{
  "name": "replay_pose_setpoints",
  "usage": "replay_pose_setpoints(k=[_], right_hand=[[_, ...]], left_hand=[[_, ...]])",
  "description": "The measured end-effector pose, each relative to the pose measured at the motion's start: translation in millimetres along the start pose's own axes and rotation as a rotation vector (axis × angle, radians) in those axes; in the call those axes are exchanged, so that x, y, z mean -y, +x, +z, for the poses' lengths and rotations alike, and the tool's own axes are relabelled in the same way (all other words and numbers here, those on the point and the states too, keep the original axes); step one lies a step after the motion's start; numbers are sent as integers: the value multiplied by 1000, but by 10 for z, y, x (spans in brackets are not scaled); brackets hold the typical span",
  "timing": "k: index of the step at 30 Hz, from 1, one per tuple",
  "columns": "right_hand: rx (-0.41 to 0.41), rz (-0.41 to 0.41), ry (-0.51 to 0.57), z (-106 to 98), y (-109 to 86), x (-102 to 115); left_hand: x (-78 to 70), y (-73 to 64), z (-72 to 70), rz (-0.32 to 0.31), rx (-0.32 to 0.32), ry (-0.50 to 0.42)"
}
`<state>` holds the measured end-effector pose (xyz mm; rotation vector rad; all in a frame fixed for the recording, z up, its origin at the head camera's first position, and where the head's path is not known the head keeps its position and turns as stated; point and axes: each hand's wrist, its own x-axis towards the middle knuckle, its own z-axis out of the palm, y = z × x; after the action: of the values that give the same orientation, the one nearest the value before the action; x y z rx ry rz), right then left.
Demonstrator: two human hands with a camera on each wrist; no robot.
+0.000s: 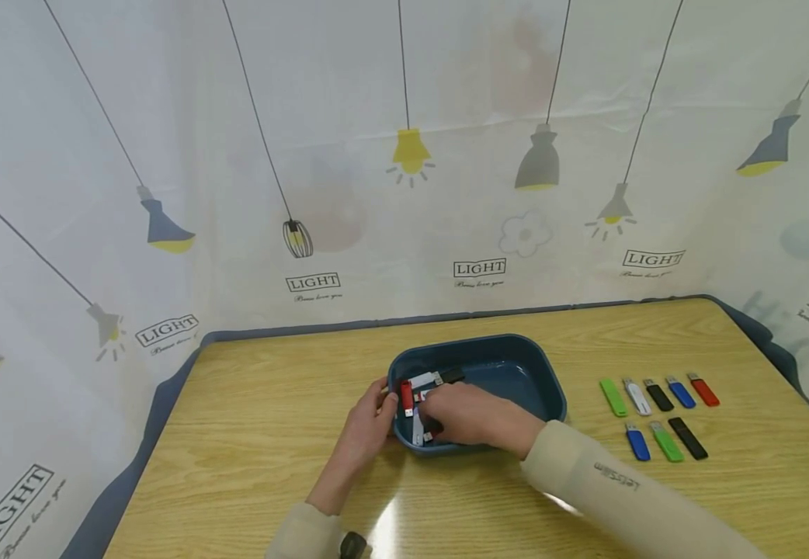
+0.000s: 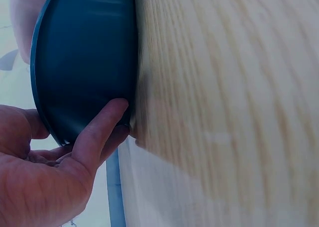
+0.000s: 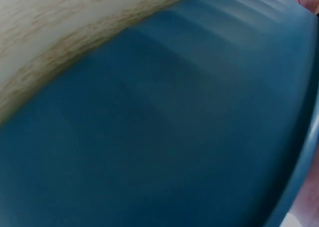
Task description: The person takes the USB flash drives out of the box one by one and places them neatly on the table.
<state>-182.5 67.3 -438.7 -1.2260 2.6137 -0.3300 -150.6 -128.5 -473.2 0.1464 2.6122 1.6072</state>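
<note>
Left fingers (image 2: 97, 137) grip the blue bin (image 1: 509, 379) — right fingers (image 1: 441, 407) among USB sticks (image 1: 407, 394), hold unclear.

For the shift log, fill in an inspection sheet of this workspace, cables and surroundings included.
Surface: wood-grained table.
Work items: dark blue bin with several USB sticks inside; eight more sticks in two rows to its right.
Clutter: unidentified dark object by the left cuff.
Hands: left hand holds the bin's left end; right hand reaches inside, its grasp hidden.
Cables: nothing seen.
Surroundings: white curtain printed with hanging lamps.
</note>
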Motion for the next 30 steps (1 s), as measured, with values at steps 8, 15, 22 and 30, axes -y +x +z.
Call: replay_pose_setpoints(k=[8,15,22,30], right_hand=[[26,2,9,21,9,-11],[25,-10,66,-23,-37,-53],[-33,10,120,-157,-176,-77],[-132,46,169,-301,-419,-83]], left_hand=[[-4,-8,-4,-6,1,12],[-11,-23,-1,-8,10,6],[-10,-10,1,-7,4,1],[-7,5,-3,-4,-3,8]])
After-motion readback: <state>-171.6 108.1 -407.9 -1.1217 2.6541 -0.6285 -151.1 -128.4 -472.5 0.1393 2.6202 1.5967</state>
